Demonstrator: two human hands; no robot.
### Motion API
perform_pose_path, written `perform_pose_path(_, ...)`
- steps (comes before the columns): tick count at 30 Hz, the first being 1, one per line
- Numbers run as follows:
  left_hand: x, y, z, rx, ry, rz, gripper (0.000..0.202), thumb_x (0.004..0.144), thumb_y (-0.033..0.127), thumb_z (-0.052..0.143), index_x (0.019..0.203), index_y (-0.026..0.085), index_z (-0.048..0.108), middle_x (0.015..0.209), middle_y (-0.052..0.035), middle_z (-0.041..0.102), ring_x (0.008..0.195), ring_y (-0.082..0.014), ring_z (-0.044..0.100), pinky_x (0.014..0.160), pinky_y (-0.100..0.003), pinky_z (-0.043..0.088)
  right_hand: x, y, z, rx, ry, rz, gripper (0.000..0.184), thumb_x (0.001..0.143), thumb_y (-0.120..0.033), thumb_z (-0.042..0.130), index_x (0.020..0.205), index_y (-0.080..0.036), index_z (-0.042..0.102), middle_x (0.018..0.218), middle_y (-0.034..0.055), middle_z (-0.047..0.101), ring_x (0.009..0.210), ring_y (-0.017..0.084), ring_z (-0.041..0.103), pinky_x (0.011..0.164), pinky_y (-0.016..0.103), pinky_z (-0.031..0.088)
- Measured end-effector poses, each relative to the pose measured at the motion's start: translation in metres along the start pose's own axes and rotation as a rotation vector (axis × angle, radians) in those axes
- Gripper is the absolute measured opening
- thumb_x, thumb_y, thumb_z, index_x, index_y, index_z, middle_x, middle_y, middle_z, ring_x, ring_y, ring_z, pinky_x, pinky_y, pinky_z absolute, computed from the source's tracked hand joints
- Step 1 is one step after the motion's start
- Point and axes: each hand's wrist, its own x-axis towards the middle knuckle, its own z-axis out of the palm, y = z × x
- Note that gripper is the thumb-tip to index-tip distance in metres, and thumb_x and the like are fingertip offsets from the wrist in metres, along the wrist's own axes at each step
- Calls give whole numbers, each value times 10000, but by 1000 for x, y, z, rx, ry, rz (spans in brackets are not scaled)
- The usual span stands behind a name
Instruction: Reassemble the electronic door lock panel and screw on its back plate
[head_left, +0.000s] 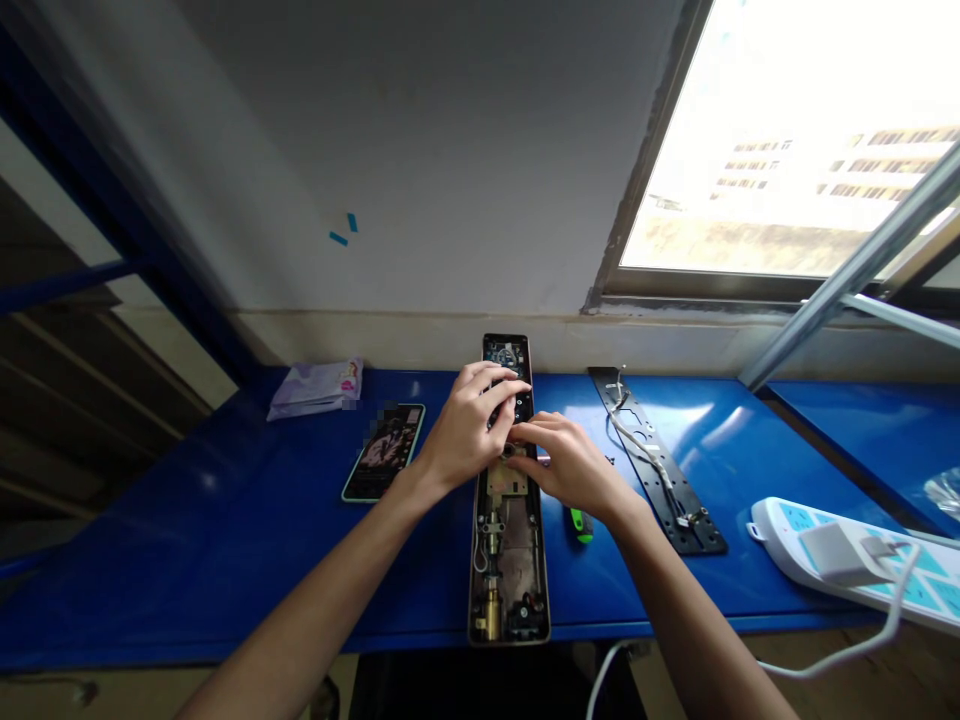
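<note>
A long, narrow opened lock body (510, 560) lies lengthwise on the blue bench (187, 540), its brass and circuit parts showing inside. My left hand (469, 425) rests over its upper middle with fingers curled onto the inner board. My right hand (566, 465) comes in from the right, its fingertips pinched at a small part in the middle of the lock body. What the fingers grip is too small to make out.
A phone (384, 452) lies left of the lock. A purple packet (315, 388) sits at the back left. A green-handled screwdriver (581, 524) lies under my right wrist. A black perforated plate with a cable (660, 465) and a white power strip (855, 550) are at right.
</note>
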Motion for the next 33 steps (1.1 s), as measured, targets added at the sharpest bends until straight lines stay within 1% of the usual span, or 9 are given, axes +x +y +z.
perform_pose_path(5,3,2,0,-2,0,-1,286,1013,165,521,1170,205,757,1227,-98,733,1240,-278,603,1111,-520,533,1,0,-3,17,0,-19,51,949,-196,738,983,-231,753,1004,45,805,940,215,706,867,338,494)
perform_pose_path(9,2,2,-1,-2,12,3,273,1016,167,525,1166,183,752,1223,-107,731,1235,-275,604,1112,-508,531,-2,-2,-1,28,0,-15,81,980,-181,693,964,-237,750,1030,32,813,956,209,714,901,351,489)
perform_pose_path(14,3,3,0,-7,-4,-17,275,1019,173,520,1163,194,753,1229,-103,733,1239,-273,606,1101,-508,537,-6,-16,8,37,76,69,123,984,-138,635,945,-222,716,1016,68,781,1016,251,643,888,386,512)
perform_pose_path(19,17,9,6,-44,-12,-3,269,1015,180,524,1145,186,760,1213,-104,738,1217,-271,614,1106,-505,530,-12,-21,7,70,177,152,130,890,-170,759,933,-248,664,1051,45,762,1085,248,631,901,365,550)
perform_pose_path(22,29,15,14,-79,-56,25,265,1016,184,527,1156,181,752,1197,-101,746,1203,-270,623,1105,-498,524,-22,-2,-9,15,246,272,83,923,-250,725,971,-262,659,1083,29,764,1066,222,667,933,353,547)
perform_pose_path(23,33,17,18,-91,-88,36,262,1017,186,530,1161,178,750,1182,-99,752,1189,-268,631,1097,-491,528,-28,8,-16,-27,277,344,26,956,-271,677,962,-256,657,1064,38,765,1043,223,674,937,365,542)
perform_pose_path(26,40,26,32,-104,-230,80,243,1020,200,560,1168,169,750,1144,-97,768,1163,-275,643,1070,-475,540,-46,45,-33,-190,351,620,110,1011,-278,580,1012,-209,665,1035,106,742,1101,284,656,984,472,525)
perform_pose_path(29,42,36,45,-54,-367,146,222,1008,182,590,1152,166,759,1124,-102,778,1152,-291,641,1033,-469,553,-62,77,-40,-266,253,815,224,1000,-350,669,1146,-181,684,1176,80,712,1090,234,681,975,469,571)
perform_pose_path(33,42,41,55,51,-456,186,219,986,149,619,1152,168,760,1117,-104,779,1119,-294,655,987,-452,570,-70,95,-40,-250,103,912,337,1014,-399,662,1284,-198,654,1306,93,680,1092,221,699,935,437,613)
